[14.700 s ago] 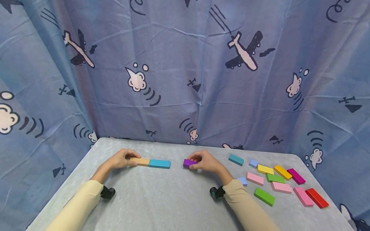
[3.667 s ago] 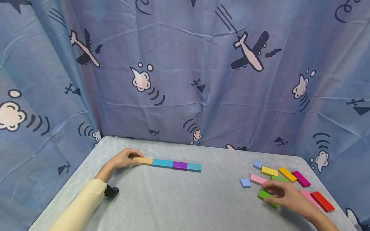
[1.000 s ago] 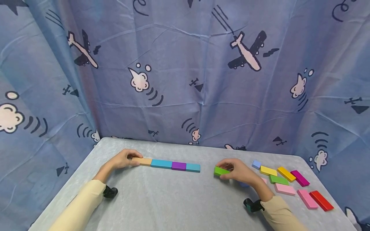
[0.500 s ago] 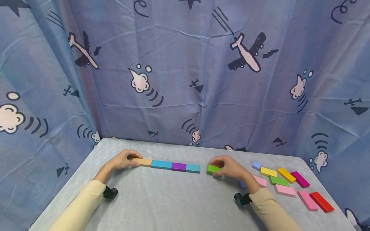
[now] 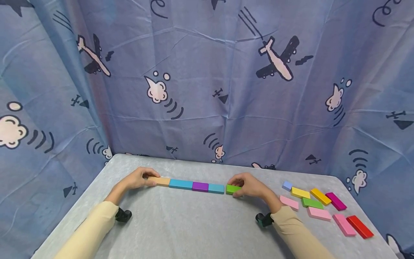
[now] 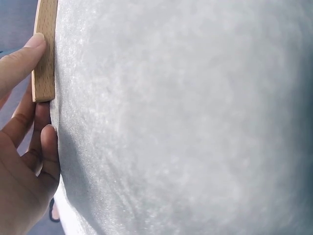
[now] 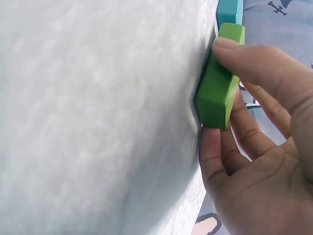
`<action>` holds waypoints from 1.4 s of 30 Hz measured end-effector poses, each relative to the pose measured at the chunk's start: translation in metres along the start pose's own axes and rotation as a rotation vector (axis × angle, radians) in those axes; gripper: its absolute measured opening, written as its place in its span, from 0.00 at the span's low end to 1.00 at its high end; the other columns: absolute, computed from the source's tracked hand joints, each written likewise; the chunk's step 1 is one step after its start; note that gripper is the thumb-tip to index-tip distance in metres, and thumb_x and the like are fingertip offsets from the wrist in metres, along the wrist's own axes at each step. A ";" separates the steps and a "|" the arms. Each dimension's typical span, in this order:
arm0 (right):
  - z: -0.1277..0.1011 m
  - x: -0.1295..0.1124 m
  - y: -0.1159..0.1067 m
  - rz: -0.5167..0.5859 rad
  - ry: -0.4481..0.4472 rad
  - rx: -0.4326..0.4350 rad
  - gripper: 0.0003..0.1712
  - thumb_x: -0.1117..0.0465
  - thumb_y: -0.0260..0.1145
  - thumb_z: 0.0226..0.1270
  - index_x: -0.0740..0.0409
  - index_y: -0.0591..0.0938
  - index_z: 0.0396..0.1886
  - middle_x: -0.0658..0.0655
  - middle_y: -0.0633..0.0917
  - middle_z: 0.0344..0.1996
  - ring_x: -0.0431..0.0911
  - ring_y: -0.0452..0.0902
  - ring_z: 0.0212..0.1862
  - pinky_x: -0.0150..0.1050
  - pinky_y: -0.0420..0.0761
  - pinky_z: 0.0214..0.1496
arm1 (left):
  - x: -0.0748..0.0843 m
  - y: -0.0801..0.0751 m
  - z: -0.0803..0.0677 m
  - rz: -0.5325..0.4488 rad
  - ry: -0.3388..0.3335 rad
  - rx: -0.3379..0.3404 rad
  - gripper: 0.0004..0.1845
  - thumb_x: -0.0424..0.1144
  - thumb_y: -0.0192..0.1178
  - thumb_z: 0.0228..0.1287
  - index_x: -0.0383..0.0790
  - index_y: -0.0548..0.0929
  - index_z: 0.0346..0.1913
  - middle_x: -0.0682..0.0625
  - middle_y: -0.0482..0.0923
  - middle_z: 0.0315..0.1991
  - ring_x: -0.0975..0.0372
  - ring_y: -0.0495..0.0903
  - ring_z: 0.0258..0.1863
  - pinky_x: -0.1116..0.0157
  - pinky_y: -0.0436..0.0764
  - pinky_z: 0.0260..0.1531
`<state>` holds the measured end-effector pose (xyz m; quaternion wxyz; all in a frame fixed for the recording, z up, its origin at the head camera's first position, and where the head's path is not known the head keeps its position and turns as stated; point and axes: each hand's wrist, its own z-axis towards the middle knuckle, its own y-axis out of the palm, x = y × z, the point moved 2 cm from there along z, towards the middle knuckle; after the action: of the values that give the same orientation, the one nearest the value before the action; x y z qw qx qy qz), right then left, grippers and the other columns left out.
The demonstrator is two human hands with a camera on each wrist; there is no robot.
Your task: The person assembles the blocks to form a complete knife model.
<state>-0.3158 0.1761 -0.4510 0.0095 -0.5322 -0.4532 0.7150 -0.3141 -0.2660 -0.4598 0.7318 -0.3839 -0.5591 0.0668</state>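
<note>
Head view, my right hand [image 5: 250, 186] pinched the green block [image 5: 232, 189], long axis left-right, in line with the row, left hand [image 5: 137, 178] fingers gripping the wooden block [image 5: 160, 181].

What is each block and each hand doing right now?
green block: flat on the table, pinched, at the row's right end
right hand: pinches the green block
wooden block: flat, at the row's left end
left hand: fingers hold the wooden block
blue, purple, teal blocks: lined up end to end
loose blocks: lying flat, untouched
</note>
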 end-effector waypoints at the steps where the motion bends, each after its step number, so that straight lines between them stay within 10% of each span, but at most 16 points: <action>1: 0.001 -0.001 0.001 0.000 0.002 -0.003 0.20 0.72 0.76 0.45 0.60 0.83 0.42 0.53 0.83 0.35 0.49 0.76 0.38 0.44 0.75 0.43 | 0.000 0.000 0.000 0.001 0.002 -0.001 0.15 0.33 0.68 0.54 0.35 0.83 0.46 0.47 0.81 0.41 0.57 0.76 0.38 0.63 0.73 0.38; 23: 0.002 -0.008 0.000 0.043 0.015 -0.047 0.22 0.71 0.76 0.45 0.64 0.82 0.44 0.57 0.82 0.38 0.52 0.77 0.41 0.47 0.75 0.46 | 0.000 -0.001 0.000 0.010 0.009 -0.002 0.15 0.33 0.69 0.54 0.36 0.83 0.46 0.47 0.81 0.41 0.57 0.76 0.38 0.62 0.73 0.39; 42: -0.079 0.014 -0.061 0.060 0.002 0.015 0.23 0.64 0.71 0.56 0.70 0.77 0.50 0.68 0.78 0.48 0.64 0.73 0.49 0.56 0.70 0.51 | 0.004 -0.001 -0.001 -0.002 0.020 0.005 0.15 0.32 0.68 0.54 0.32 0.83 0.45 0.43 0.80 0.41 0.53 0.75 0.39 0.62 0.73 0.38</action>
<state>-0.2896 0.2696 -0.4237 -0.0073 -0.5460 -0.4316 0.7180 -0.3121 -0.2651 -0.4561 0.7385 -0.3822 -0.5518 0.0634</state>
